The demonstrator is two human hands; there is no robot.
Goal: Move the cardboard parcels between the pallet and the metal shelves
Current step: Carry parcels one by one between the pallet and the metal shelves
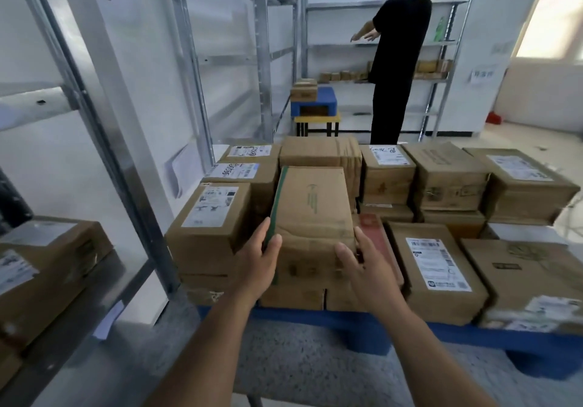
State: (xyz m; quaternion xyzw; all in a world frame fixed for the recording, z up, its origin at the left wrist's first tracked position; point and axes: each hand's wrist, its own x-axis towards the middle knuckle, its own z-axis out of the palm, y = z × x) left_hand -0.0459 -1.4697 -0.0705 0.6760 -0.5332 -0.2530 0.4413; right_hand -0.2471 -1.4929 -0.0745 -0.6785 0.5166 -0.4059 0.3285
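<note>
Flanking green-taped parcel [312,211], both hands, labelled parcels crowding blue pallet [347,321]

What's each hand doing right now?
Left hand: closed on the left edge of the green-taped parcel.
Right hand: closed on the same parcel's right edge.

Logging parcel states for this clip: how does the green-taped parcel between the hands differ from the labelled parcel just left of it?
The green-taped parcel has green tape along its left edge and no shipping label; the labelled parcel carries a white label on top. Left hand and right hand grip the first; the second is untouched. Both are brown cardboard.
</note>
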